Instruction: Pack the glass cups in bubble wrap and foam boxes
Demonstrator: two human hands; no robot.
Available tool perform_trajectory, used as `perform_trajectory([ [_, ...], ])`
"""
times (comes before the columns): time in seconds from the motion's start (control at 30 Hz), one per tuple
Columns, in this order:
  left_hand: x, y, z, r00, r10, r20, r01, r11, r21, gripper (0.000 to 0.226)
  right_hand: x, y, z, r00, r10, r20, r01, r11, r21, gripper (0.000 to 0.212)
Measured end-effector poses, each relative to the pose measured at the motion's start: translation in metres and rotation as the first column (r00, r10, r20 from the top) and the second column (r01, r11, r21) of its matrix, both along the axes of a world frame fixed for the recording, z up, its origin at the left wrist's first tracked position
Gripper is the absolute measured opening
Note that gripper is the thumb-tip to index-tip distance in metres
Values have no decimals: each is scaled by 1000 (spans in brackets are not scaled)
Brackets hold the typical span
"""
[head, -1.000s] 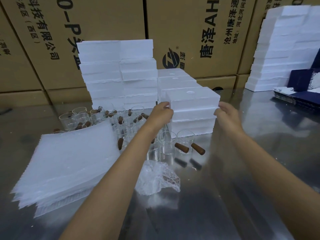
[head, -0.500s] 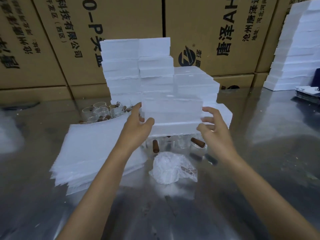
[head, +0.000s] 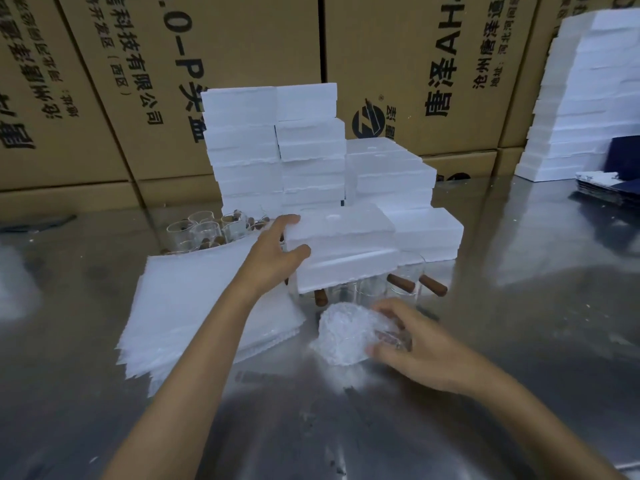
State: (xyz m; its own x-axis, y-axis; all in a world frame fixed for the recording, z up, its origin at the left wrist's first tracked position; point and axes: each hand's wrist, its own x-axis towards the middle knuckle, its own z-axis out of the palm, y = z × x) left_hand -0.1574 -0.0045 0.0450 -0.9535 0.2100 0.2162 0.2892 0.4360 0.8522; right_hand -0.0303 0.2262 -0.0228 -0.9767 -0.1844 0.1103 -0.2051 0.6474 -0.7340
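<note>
My left hand (head: pixel 273 252) grips the left end of a white foam box (head: pixel 346 251), holding it in the air above several glass cups with brown wooden handles (head: pixel 401 285). My right hand (head: pixel 412 344) closes on a cup wrapped in bubble wrap (head: pixel 343 336) that rests on the steel table. A stack of bubble wrap sheets (head: pixel 201 306) lies to the left. More bare glass cups (head: pixel 204 230) stand behind the sheets.
Stacks of white foam boxes (head: pixel 277 150) rise behind the cups, with a lower stack (head: pixel 426 230) to the right. Brown cartons (head: pixel 415 71) wall the back. Another foam stack (head: pixel 585 98) and dark blue boxes (head: pixel 620 174) sit at far right.
The foam box came off the stack and toward me. My right hand let go of it and dropped onto the wrapped cup; the left hand alone holds the box.
</note>
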Motion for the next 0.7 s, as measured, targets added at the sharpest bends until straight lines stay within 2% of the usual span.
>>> perform_trajectory([
  [0.13, -12, 0, 3, 987, -76, 141, 55, 988, 145, 56, -2, -2, -3, 995, -1, -102, -14, 990, -143, 18],
  [0.23, -16, -1, 2, 973, -133, 188, 83, 964, 253, 63, -5, -2, 1, 996, -48, -73, 23, 949, -314, 4],
  [0.33, -19, -1, -2, 970, -155, 185, 86, 938, 335, 63, -8, 2, 12, 998, -55, -40, 32, 900, -434, 5],
  [0.47, -26, -2, -6, 982, -65, 177, -33, 865, 500, 60, -23, 8, 49, 992, -90, -91, 20, 808, -589, 7],
  [0.57, -30, -5, -9, 987, 4, 163, -113, 737, 667, 61, -51, 9, 84, 973, -158, -167, 39, 830, -556, 12],
  [0.63, -32, -9, -10, 988, 29, 154, -133, 674, 727, 61, -76, 6, 100, 965, -165, -203, 47, 872, -487, 5],
  [0.7, -33, -13, -12, 987, 34, 155, -141, 637, 758, 60, -99, -1, 108, 975, -133, -175, 52, 914, -403, 4],
])
